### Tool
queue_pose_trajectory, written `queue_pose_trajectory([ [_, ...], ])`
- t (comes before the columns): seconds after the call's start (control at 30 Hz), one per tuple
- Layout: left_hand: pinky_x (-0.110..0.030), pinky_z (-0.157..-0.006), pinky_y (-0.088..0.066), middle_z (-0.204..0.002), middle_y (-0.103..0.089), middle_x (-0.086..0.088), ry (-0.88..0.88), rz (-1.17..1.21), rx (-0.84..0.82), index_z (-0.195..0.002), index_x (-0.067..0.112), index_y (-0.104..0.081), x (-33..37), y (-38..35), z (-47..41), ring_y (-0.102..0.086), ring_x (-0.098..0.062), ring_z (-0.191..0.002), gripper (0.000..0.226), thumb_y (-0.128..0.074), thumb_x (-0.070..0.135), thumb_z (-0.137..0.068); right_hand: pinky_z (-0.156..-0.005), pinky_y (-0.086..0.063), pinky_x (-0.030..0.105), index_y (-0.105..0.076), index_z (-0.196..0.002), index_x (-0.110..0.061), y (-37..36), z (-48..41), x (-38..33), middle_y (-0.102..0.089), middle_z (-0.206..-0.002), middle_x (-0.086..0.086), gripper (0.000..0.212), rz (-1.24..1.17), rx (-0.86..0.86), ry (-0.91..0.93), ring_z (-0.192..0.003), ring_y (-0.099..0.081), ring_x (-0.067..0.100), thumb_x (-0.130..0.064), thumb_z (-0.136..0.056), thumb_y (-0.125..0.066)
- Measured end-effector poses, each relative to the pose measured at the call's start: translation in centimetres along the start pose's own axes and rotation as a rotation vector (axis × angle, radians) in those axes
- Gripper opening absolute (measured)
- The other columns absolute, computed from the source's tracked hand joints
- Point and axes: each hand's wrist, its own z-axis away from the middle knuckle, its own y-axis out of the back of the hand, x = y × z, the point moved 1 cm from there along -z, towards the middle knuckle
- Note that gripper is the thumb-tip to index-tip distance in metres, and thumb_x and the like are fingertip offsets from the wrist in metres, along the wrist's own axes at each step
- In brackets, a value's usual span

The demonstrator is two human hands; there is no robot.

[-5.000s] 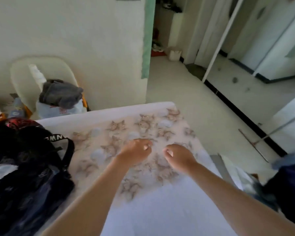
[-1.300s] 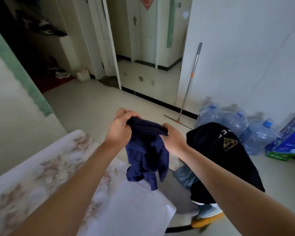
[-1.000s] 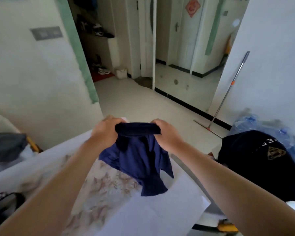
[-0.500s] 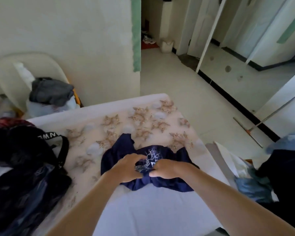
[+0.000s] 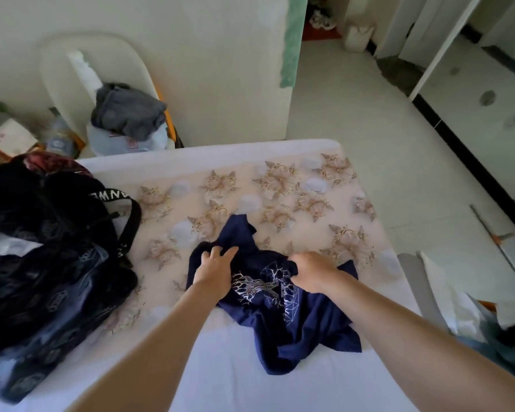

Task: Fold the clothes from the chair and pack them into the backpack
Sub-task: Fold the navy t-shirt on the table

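The navy T-shirt [image 5: 283, 310] is pressed by the left hand [image 5: 216, 270], whose fingers are spread and only slightly bent over the upper left part of the cloth; no fold is seen to be pinched by it. A bunch of the same cloth is gripped by the right hand [image 5: 312, 272], whose fingers are curled down into the fabric beside the white line print. The shirt is left crumpled, print upward, on the flower-printed tabletop [image 5: 309, 179], with one sleeve pointed away from the person and the hem spread toward the near edge. The black backpack [image 5: 42, 248] is set on the left part of the same surface, near the shirt but apart from it, with its lettered strap [image 5: 128, 215] looped toward the middle. Behind the table, by the wall, a white chair [image 5: 60, 63] is loaded with a grey garment [image 5: 128, 114] laid on a pale blue one [image 5: 152, 141].
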Motion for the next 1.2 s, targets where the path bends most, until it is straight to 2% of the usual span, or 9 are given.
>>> queue_pose_trajectory([
  [0.13,-0.037,-0.084,-0.053,-0.122,-0.062,-0.006,-0.072,0.222,0.226,-0.127,0.025,-0.063,-0.8,1.6,-0.8,-0.061,-0.028,-0.106,0.055,-0.047,-0.007,-0.085,-0.054,-0.037,0.025,-0.059,-0.099,-0.026,2.0,-0.1,0.2,-0.061,-0.097,-0.006,0.023,-0.050,0.328,0.074,-0.076,-0.060,0.017,-0.007,-0.085,-0.061],
  [0.27,-0.044,-0.091,-0.046,-0.126,-0.055,-0.005,0.072,0.254,0.623,-0.133,0.024,-0.058,-1.4,5.3,-1.2,-0.049,-0.031,-0.114,0.062,-0.052,-0.004,-0.078,-0.056,-0.048,0.033,-0.057,-0.098,-0.017,4.3,-0.1,0.8,-0.056,-0.097,0.002,0.038,0.022,0.830,0.141,-0.074,-0.056,0.023,0.005,-0.070,-0.071],
  [0.4,-0.045,-0.095,-0.042,-0.127,-0.051,-0.003,-0.052,0.182,0.675,-0.124,0.027,-0.061,-0.6,4.8,-1.3,-0.045,-0.031,-0.115,0.054,-0.062,0.004,-0.076,-0.099,-0.043,0.047,-0.050,-0.131,-0.016,3.9,0.3,0.7,-0.044,-0.137,0.013,0.063,0.192,0.743,0.151,-0.123,-0.043,0.034,-0.008,-0.070,-0.066],
  [0.5,-0.043,-0.099,-0.042,-0.117,-0.054,0.008,-0.313,0.288,0.387,-0.108,0.036,-0.068,1.7,2.2,-0.9,-0.047,-0.021,-0.113,0.033,-0.068,0.030,-0.075,-0.097,-0.042,0.044,-0.061,-0.116,-0.020,2.3,0.9,0.5,-0.047,-0.134,0.008,0.050,0.291,0.638,0.325,-0.115,-0.048,0.031,-0.017,-0.067,-0.062],
  [0.63,-0.036,-0.112,-0.025,-0.137,-0.032,0.010,-0.332,-0.014,-0.026,-0.138,0.041,-0.046,4.5,-1.9,0.4,-0.027,-0.017,-0.129,0.076,-0.074,0.050,-0.069,-0.091,-0.043,0.043,-0.066,-0.119,-0.026,-1.3,0.8,1.7,-0.060,-0.113,-0.001,0.054,0.440,0.433,0.369,-0.100,-0.055,0.024,-0.041,-0.067,-0.065],
  [0.9,-0.031,-0.089,-0.045,-0.108,-0.057,-0.004,-0.284,0.296,0.098,-0.110,0.018,-0.067,1.6,-1.5,1.5,-0.056,-0.025,-0.107,0.030,-0.053,0.004,-0.087,-0.108,-0.037,0.045,-0.063,-0.090,-0.020,-0.4,0.8,-1.6,-0.063,-0.072,-0.005,0.010,0.238,0.636,0.275,-0.075,-0.062,0.020,-0.028,-0.094,-0.058],
  [0.97,-0.034,-0.082,-0.048,-0.101,-0.057,-0.006,-0.285,0.416,0.239,-0.111,0.015,-0.066,-0.7,-0.1,1.8,-0.056,-0.026,-0.097,0.037,-0.050,-0.001,-0.082,-0.085,-0.047,0.040,-0.056,-0.092,-0.016,0.5,1.4,-3.9,-0.062,-0.068,-0.002,0.020,0.109,0.647,0.339,-0.067,-0.061,0.023,-0.032,-0.098,-0.047],
  [1.03,-0.034,-0.082,-0.047,-0.098,-0.057,-0.008,-0.302,0.457,0.390,-0.112,0.012,-0.070,-3.0,1.9,2.0,-0.054,-0.026,-0.093,0.045,-0.050,-0.011,-0.079,-0.062,-0.046,0.035,-0.055,-0.102,-0.017,1.0,2.0,-6.2,-0.065,-0.079,-0.005,0.028,-0.017,0.581,0.411,-0.070,-0.061,0.019,-0.043,-0.092,-0.055],
  [1.2,-0.038,-0.092,-0.045,-0.105,-0.058,0.000,-0.279,0.271,0.461,-0.103,0.019,-0.077,-9.0,5.9,3.9,-0.051,-0.024,-0.103,0.033,-0.061,-0.003,-0.085,-0.070,-0.041,0.035,-0.062,-0.107,-0.018,1.2,3.2,-8.9,-0.064,-0.100,0.001,0.021,0.269,0.415,0.158,-0.093,-0.061,0.026,-0.020,-0.087,-0.058],
])
